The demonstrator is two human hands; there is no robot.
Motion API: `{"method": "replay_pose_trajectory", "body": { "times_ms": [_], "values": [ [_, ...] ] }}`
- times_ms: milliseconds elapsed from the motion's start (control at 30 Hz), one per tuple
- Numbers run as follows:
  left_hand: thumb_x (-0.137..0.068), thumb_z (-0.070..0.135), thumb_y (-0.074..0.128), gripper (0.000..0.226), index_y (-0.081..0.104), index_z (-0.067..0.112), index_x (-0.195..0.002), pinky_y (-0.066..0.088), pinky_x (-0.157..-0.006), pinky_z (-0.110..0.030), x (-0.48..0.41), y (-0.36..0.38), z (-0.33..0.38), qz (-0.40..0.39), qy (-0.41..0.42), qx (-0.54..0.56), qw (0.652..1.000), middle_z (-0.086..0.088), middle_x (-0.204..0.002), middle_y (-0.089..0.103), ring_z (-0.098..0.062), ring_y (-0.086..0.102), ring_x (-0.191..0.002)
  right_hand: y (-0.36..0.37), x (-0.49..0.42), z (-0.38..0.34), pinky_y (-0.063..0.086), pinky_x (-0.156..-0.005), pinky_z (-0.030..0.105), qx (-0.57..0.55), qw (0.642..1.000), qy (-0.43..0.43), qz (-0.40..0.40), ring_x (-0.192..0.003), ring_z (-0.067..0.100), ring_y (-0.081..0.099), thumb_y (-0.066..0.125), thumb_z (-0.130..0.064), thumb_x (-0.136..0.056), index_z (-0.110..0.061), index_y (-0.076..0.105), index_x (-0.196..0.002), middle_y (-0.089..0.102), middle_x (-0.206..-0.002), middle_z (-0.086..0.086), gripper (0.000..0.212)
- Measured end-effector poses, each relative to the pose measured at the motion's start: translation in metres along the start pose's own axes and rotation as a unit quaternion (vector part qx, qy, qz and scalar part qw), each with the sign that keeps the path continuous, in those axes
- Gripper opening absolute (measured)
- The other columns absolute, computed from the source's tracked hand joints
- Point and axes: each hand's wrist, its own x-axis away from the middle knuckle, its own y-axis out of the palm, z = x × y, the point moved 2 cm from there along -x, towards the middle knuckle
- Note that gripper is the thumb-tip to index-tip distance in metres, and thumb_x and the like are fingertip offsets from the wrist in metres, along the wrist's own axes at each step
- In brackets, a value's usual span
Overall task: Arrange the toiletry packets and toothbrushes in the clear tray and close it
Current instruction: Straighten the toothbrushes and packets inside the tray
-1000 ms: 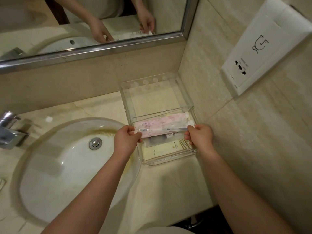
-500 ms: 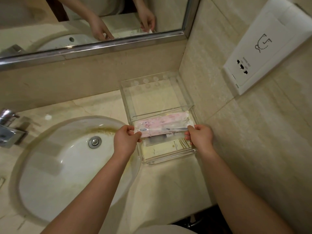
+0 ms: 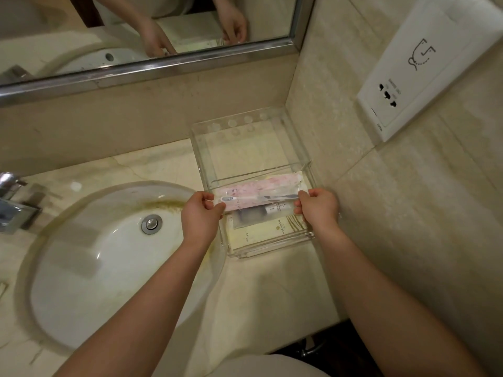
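Observation:
A clear tray stands on the counter in the corner, pulled forward out of its clear outer case. Over the tray I hold a wrapped toothbrush packet level. My left hand pinches its left end and my right hand pinches its right end. A pink patterned packet lies just behind it in the tray. Below it lie a dark-ended tube packet and a cream packet with printed text.
A white oval sink with a metal drain lies to the left, and a chrome tap at the far left. A mirror runs along the back wall. A white socket plate hangs on the right wall.
Both hands keep their hold on the toothbrush packet at nearly the same spot over the tray. Only the camera has shifted slightly.

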Motion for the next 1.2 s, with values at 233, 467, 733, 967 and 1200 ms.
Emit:
{"method": "replay_pose_trajectory", "body": {
  "times_ms": [233, 467, 733, 967, 1200],
  "values": [
    [-0.083, 0.018, 0.069, 0.027, 0.058, 0.015, -0.108, 0.042, -0.059, -0.028, 0.006, 0.002, 0.006, 0.014, 0.091, -0.099, 0.991, 0.003, -0.076, 0.059, -0.016, 0.058, -0.069, 0.000, 0.001, 0.001, 0.055, -0.056, 0.031, 0.093, 0.995, -0.030, 0.031, -0.050, 0.016, 0.068, 0.058, -0.022, -0.089, -0.016, 0.061, -0.063, 0.071, -0.059, 0.001, 0.026],
    [-0.086, 0.019, 0.067, 0.032, 0.056, 0.013, -0.116, 0.041, -0.063, -0.029, 0.008, 0.003, 0.010, 0.017, 0.117, -0.148, 0.982, 0.001, -0.080, 0.061, -0.019, 0.058, -0.073, 0.000, 0.003, 0.001, 0.046, -0.049, 0.024, 0.085, 0.996, -0.021, 0.029, -0.047, 0.012, 0.064, 0.057, -0.021, -0.090, -0.013, 0.063, -0.070, 0.072, -0.062, 0.000, 0.023],
    [-0.087, 0.019, 0.066, 0.034, 0.055, 0.013, -0.119, 0.039, -0.063, -0.029, 0.010, 0.004, 0.010, 0.021, 0.127, -0.158, 0.979, 0.003, -0.082, 0.060, -0.018, 0.056, -0.073, -0.003, 0.007, 0.002, 0.043, -0.047, 0.022, 0.080, 0.996, -0.018, 0.031, -0.045, 0.008, 0.061, 0.056, -0.020, -0.091, -0.015, 0.065, -0.073, 0.073, -0.067, -0.001, 0.021],
    [-0.080, 0.010, 0.067, 0.042, 0.058, 0.008, -0.121, 0.047, -0.087, -0.040, 0.016, 0.007, 0.010, 0.063, 0.235, -0.241, 0.940, -0.014, -0.115, 0.056, -0.031, 0.053, -0.106, 0.000, 0.013, 0.004, 0.057, -0.075, 0.035, 0.128, 0.989, -0.050, 0.063, -0.081, 0.021, 0.070, 0.058, -0.032, -0.083, -0.023, 0.065, -0.111, 0.075, -0.087, -0.002, 0.031],
    [-0.071, -0.004, 0.056, 0.049, 0.061, 0.001, -0.120, 0.042, -0.105, -0.045, 0.046, 0.029, 0.005, -0.015, 0.345, -0.252, 0.904, -0.018, -0.127, 0.058, -0.035, 0.050, -0.122, -0.001, 0.039, 0.015, 0.041, -0.069, 0.027, 0.130, 0.977, -0.128, 0.113, -0.088, 0.024, 0.067, 0.057, -0.015, -0.087, -0.018, 0.058, -0.125, 0.071, -0.096, -0.005, 0.038]
  ]
}}
